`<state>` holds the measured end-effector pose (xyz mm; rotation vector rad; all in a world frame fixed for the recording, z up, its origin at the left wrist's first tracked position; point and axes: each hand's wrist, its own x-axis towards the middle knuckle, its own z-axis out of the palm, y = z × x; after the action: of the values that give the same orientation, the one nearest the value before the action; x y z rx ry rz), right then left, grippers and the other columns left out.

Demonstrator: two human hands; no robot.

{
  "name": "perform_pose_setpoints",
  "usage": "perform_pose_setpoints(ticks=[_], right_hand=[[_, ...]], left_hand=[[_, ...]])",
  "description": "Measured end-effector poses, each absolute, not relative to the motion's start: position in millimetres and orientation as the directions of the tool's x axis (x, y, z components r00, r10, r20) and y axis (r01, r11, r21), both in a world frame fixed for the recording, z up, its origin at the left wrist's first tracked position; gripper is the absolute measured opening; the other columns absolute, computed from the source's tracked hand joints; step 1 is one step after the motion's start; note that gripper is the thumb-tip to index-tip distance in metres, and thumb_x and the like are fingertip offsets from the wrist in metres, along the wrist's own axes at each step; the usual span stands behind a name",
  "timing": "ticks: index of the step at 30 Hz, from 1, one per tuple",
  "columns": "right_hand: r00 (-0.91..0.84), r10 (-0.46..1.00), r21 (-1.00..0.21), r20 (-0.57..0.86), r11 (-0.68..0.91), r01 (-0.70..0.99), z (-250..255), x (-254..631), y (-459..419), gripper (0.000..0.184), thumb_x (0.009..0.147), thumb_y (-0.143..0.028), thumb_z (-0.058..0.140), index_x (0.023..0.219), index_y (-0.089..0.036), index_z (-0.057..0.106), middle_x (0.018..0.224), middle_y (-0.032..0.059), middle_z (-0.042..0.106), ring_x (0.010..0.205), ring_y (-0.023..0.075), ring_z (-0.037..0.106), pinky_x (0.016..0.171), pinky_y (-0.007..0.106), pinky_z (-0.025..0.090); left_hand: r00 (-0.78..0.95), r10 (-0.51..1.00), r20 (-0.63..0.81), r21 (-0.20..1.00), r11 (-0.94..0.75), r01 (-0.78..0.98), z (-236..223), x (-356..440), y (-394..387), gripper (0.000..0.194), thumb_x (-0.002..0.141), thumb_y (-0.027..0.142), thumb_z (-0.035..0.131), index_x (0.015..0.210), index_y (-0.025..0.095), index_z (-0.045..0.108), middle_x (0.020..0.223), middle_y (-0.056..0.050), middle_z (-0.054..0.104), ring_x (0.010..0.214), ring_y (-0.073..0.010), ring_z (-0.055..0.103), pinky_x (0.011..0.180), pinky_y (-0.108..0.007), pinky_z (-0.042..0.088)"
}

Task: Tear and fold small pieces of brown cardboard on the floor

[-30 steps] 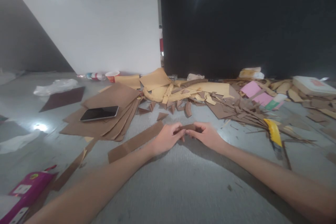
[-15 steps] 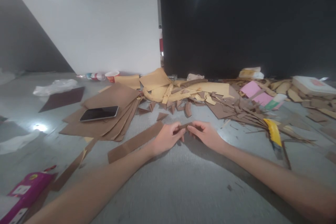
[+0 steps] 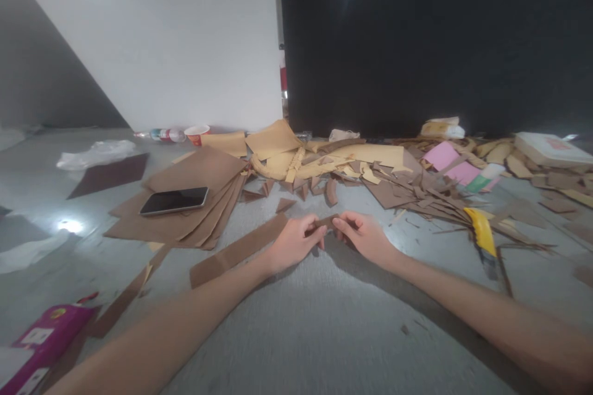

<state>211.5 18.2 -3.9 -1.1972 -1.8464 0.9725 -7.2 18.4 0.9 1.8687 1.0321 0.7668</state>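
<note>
Between my two hands is a small piece of brown paper (image 3: 327,221), pinched at both ends. My left hand (image 3: 299,239) closes on its left end with thumb and fingers. On its right end, my right hand (image 3: 364,236) is closed the same way. A long flat brown paper strip (image 3: 236,253) lies on the table and runs up behind my left hand. Just beyond the hands are small folded brown paper pieces (image 3: 301,188) and a curved brown piece (image 3: 331,191).
To the left, a phone (image 3: 174,200) rests on stacked brown sheets (image 3: 204,234). A yellow utility knife (image 3: 482,234) lies right, beside a heap of paper scraps (image 3: 417,191). A purple packet (image 3: 55,336) is at lower left. A paper cup (image 3: 197,134) stands by the back panel.
My right hand has shifted very slightly to the right, so a little more of the brown paper shows between the hands. My left hand stays almost where it was.
</note>
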Motion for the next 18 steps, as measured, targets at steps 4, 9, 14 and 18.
perform_pose_setpoints(ticks=[4,9,14,18], right_hand=[[-0.300,0.940,-0.882,0.164,0.276,0.382,-1.8,211.5,16.9,0.046,0.102,-0.054,0.056,0.070,-0.022,0.059,0.063,-0.0014,0.061,0.057,0.0136,0.054,0.057,0.026,0.040],[-0.298,0.942,-0.887,0.158,0.268,0.376,-1.1,211.6,16.7,0.046,0.101,-0.055,0.057,0.069,-0.021,0.058,0.064,-0.0014,0.061,0.057,0.0134,0.053,0.056,0.026,0.039],[-0.302,0.940,-0.892,0.158,0.267,0.364,-3.5,212.0,18.3,0.047,0.100,-0.056,0.058,0.069,-0.021,0.058,0.063,-0.0018,0.059,0.056,0.0126,0.050,0.055,0.026,0.038],[-0.309,0.938,-0.894,0.154,0.266,0.360,-2.2,212.2,17.3,0.048,0.100,-0.057,0.058,0.069,-0.021,0.057,0.062,-0.0022,0.057,0.055,0.0122,0.048,0.054,0.026,0.037]], left_hand=[[0.474,0.873,0.116,0.880,-0.312,0.359,1.1,-7.2,18.2,0.031,0.105,0.037,0.053,0.078,0.020,0.052,0.070,0.000,0.073,0.058,-0.0120,0.059,0.057,-0.024,0.038],[0.483,0.867,0.122,0.883,-0.317,0.346,0.4,-8.1,17.8,0.032,0.105,0.038,0.054,0.079,0.020,0.054,0.071,0.000,0.073,0.062,-0.0127,0.061,0.060,-0.025,0.039],[0.483,0.868,0.116,0.881,-0.314,0.353,0.6,-8.2,17.9,0.033,0.105,0.038,0.054,0.077,0.020,0.055,0.070,0.000,0.073,0.061,-0.0128,0.060,0.060,-0.025,0.039],[0.478,0.871,0.113,0.880,-0.310,0.359,-0.1,-7.9,17.8,0.032,0.104,0.038,0.055,0.077,0.019,0.056,0.070,0.000,0.073,0.062,-0.0129,0.060,0.060,-0.025,0.038]])
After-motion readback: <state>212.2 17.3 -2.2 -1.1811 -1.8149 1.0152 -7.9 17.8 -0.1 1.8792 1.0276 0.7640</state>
